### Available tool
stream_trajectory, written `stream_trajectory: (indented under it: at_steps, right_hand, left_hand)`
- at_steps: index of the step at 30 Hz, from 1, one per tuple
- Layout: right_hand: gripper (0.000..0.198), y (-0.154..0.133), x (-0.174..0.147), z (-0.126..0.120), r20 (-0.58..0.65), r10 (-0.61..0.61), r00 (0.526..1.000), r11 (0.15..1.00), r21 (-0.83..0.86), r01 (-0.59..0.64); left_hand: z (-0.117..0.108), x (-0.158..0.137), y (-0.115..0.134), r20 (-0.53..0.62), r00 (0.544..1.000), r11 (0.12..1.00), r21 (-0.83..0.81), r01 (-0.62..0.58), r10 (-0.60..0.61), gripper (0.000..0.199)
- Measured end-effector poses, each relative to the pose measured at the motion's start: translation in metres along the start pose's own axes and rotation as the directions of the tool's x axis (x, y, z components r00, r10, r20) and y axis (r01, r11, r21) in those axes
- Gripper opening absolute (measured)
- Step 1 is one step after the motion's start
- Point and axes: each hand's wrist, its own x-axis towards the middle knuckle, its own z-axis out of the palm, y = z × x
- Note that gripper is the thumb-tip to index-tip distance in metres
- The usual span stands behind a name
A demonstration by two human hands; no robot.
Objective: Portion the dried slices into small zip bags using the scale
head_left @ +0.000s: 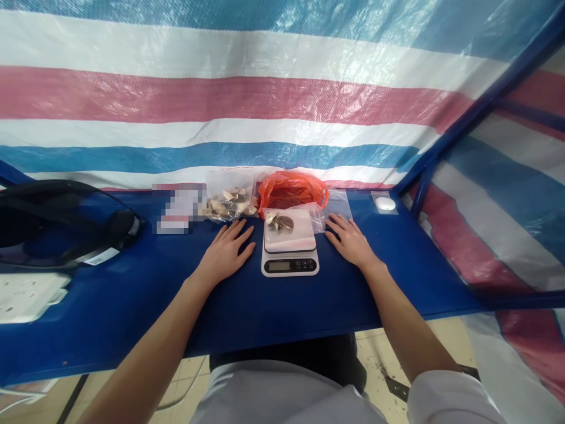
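Observation:
My left hand point(227, 250) lies flat on the blue table point(282, 312), fingers spread, just left of a white digital kitchen scale point(268, 265). On the other side, my right hand point(348, 238) rests with its fingers apart, fingertips at a clear plastic bag point(339, 205). A small clear bag with a few dried brown-and-cream pieces point(282, 222) lies on the scale's platform. Its display is too dim to read. Behind my left fingertips stands a larger clear bag of similar dried pieces point(232, 203). An open orange-red plastic bag point(291, 191) sits behind the scale.
A black headset-like object point(119, 229) and a white power strip point(33, 294) occupy the left side. A blurred-out paper point(179, 212) lies at the back. A white oval object point(385, 204) is at the back right. Striped sheeting point(220, 97) and blue frame bars point(463, 126) enclose the table.

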Motion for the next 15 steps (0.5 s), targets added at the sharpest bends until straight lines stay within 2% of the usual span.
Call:
stream_trajectory:
  at_steps: [4, 8, 11, 15]
  right_hand:
    - [0.044, -0.002, 0.001, -0.005, -0.048, 0.001, 0.999, 0.999, 0.032, 0.001]
    - [0.039, -0.008, 0.005, -0.017, -0.155, 0.082, 0.985, 0.963, 0.267, -0.038]
    - [0.038, -0.017, 0.011, -0.024, -0.181, 0.179, 0.967, 0.853, 0.518, -0.061]
    - [0.04, -0.032, 0.025, -0.024, -0.139, 0.305, 0.942, 0.63, 0.771, -0.09]
  left_hand:
    - [-0.004, 0.001, 0.005, -0.065, 0.998, 1.0, -0.012, -0.016, 0.015, 0.05]
    - [-0.014, 0.006, 0.017, -0.185, 0.981, 0.996, -0.051, -0.07, 0.06, 0.041]
    - [-0.021, 0.015, 0.027, -0.254, 0.963, 0.989, -0.086, -0.119, 0.094, 0.038]
    - [-0.023, 0.032, 0.038, -0.269, 0.95, 0.971, -0.133, -0.199, 0.158, 0.038]
